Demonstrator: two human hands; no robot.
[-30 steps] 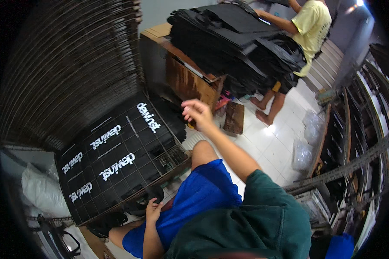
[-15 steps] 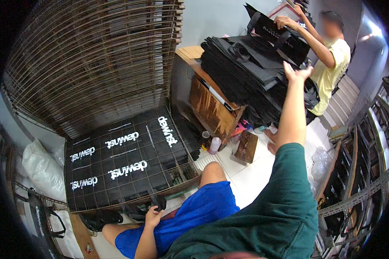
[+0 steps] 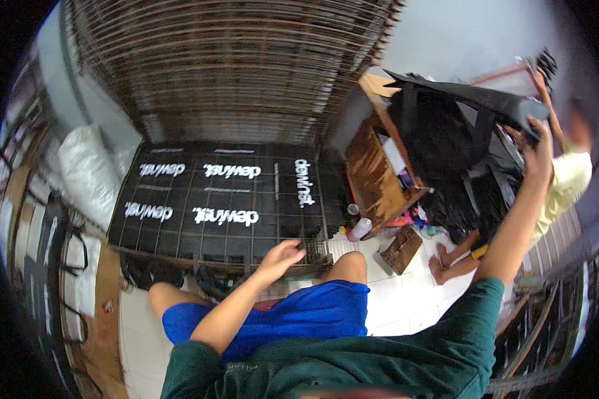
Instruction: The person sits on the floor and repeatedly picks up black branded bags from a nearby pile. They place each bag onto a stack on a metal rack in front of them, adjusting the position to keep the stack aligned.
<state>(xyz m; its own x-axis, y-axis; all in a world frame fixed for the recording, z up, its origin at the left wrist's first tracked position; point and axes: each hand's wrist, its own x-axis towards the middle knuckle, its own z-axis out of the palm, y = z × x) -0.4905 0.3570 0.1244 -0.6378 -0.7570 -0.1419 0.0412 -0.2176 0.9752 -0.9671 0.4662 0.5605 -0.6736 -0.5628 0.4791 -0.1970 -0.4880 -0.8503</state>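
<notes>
Rack (image 3: pixel 246 73): near edge just beyond knees; white floor (image 3: pixel 406 309) shows right of them / Left hand (image 3: pixel 283 258): fingers loosely curled, nothing seen held, by rack's near right corner / Right hand (image 3: pixel 538 151): fingers closed on black bag (image 3: pixel 482 98), raised far right, beyond bench (image 3: pixel 373 183); blurred

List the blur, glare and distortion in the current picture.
Head view: motion blur softens the right hand and black bag; head view: the tiled floor glares white; head view: the wire rack looks bowed, and the corners go black.
</notes>
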